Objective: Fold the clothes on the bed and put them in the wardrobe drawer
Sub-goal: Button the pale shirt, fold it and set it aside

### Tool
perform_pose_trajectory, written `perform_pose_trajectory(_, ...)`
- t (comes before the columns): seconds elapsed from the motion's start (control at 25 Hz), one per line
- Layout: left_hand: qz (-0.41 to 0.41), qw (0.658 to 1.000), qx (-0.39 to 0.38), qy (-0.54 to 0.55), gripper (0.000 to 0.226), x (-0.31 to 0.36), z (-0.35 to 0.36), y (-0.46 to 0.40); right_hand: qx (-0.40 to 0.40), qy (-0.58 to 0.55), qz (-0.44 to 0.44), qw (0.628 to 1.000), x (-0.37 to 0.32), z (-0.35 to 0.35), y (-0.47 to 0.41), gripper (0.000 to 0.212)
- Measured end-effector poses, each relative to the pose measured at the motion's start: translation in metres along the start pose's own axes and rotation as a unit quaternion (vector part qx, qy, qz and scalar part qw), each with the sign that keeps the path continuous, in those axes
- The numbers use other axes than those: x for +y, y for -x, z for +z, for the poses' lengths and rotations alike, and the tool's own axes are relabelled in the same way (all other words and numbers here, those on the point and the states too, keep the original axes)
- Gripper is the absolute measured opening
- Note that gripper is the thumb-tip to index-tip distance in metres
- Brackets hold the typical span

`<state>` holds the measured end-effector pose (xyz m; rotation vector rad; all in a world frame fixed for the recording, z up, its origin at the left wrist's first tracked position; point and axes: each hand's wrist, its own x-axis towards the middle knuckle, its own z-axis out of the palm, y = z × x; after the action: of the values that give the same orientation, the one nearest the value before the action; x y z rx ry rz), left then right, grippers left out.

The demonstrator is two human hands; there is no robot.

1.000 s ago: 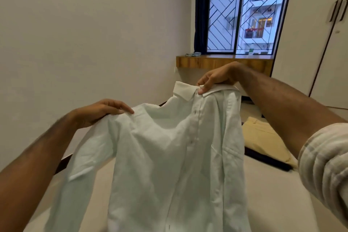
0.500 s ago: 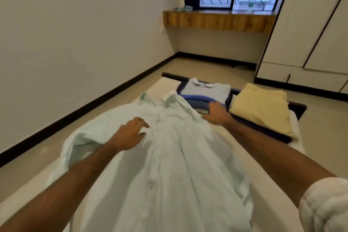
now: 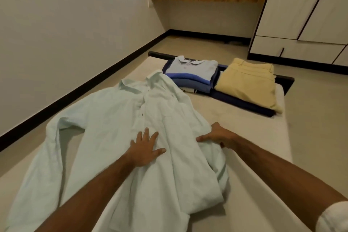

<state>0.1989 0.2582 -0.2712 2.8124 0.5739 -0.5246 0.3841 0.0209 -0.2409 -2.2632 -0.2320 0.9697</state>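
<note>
pale shirt spread face-up on bed, near side of folded pile. left hand flat, fingers splayed, pressing chest. right hand gripping bunched side. step: smoothing. next probably: fold right side inward.

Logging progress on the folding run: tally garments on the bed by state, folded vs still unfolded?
Unfolded: 1, the pale mint shirt, spread flat, left hand pressing on it, right hand gripping its edge.
Folded: at least 3, the blue polo stack (layer count unclear), the tan trousers, the navy piece beneath them.
Total: at least 4.
</note>
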Motion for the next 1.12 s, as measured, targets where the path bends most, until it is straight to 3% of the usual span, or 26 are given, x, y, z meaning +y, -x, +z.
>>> perform_pose_trajectory(0.08, -0.014, 0.999, 0.002, -0.036, 0.113, 0.007, 0.01, 0.0, -0.119, 0.01, -0.01, 0.993, -0.005, -0.02, 0.005, 0.075)
perform_pose_trajectory(0.12, -0.017, 0.999, 0.006, -0.045, 0.116, 0.009, 0.011, -0.001, -0.127, 0.042, -0.035, 0.99, -0.012, -0.041, 0.003, 0.056)
perform_pose_trajectory(0.16, -0.018, 0.999, 0.008, -0.048, 0.117, 0.009, 0.01, -0.001, -0.067, 0.092, -0.058, 0.992, -0.022, -0.068, 0.002, 0.038)
perform_pose_trajectory(0.2, -0.019, 0.999, 0.006, -0.048, 0.116, 0.009, 0.008, -0.002, 0.046, 0.159, -0.073, 0.983, -0.035, -0.099, 0.001, 0.029)
perform_pose_trajectory(0.28, -0.024, 0.998, 0.0, -0.061, 0.112, 0.006, 0.005, -0.001, 0.311, 0.323, -0.093, 0.889, -0.049, -0.149, 0.004, 0.042)
perform_pose_trajectory(0.32, -0.027, 0.997, -0.002, -0.075, 0.106, 0.007, 0.004, -0.001, 0.388, 0.368, -0.091, 0.84, -0.048, -0.157, 0.009, 0.052)
perform_pose_trajectory(0.4, -0.036, 0.996, -0.014, -0.086, 0.095, 0.014, 0.0, 0.001, 0.407, 0.426, -0.15, 0.794, -0.037, -0.137, 0.016, 0.054)
perform_pose_trajectory(0.48, -0.033, 0.994, -0.009, -0.105, 0.084, 0.026, -0.004, 0.01, 0.305, 0.435, -0.229, 0.815, -0.017, -0.083, 0.03, 0.04)
perform_pose_trajectory(0.52, -0.018, 0.993, 0.005, -0.118, 0.075, 0.033, -0.007, 0.018, 0.224, 0.384, -0.228, 0.866, -0.003, -0.054, 0.038, 0.039)
perform_pose_trajectory(0.6, 0.028, 0.994, 0.016, -0.106, 0.059, 0.048, -0.012, 0.038, 0.066, 0.208, -0.164, 0.962, 0.026, -0.008, 0.056, 0.067)
perform_pose_trajectory(0.64, 0.052, 0.995, -0.004, -0.082, 0.058, 0.055, -0.013, 0.051, 0.03, 0.161, -0.153, 0.975, 0.04, 0.011, 0.066, 0.085)
perform_pose_trajectory(0.68, 0.078, 0.995, -0.032, -0.055, 0.061, 0.061, -0.012, 0.065, 0.03, 0.157, -0.162, 0.974, 0.053, 0.025, 0.076, 0.097)
perform_pose_trajectory(0.76, 0.14, 0.986, -0.088, -0.02, 0.074, 0.074, -0.008, 0.096, 0.039, 0.111, -0.191, 0.975, 0.074, 0.043, 0.092, 0.095)
perform_pose_trajectory(0.84, 0.173, 0.976, -0.129, 0.004, 0.097, 0.086, -0.001, 0.121, 0.025, -0.063, -0.229, 0.971, 0.079, 0.048, 0.105, 0.068)
perform_pose_trajectory(0.96, 0.167, 0.974, -0.151, -0.031, 0.128, 0.095, 0.015, 0.136, 0.06, -0.268, -0.257, 0.927, 0.06, 0.027, 0.122, 0.036)
perform_pose_trajectory(1.04, 0.168, 0.973, -0.121, -0.098, 0.117, 0.094, 0.023, 0.141, 0.097, -0.286, -0.252, 0.919, 0.049, 0.003, 0.129, 0.03)
perform_pose_trajectory(1.12, 0.196, 0.968, -0.057, -0.142, 0.081, 0.091, 0.027, 0.147, 0.068, -0.187, -0.237, 0.951, 0.054, -0.013, 0.128, 0.034)
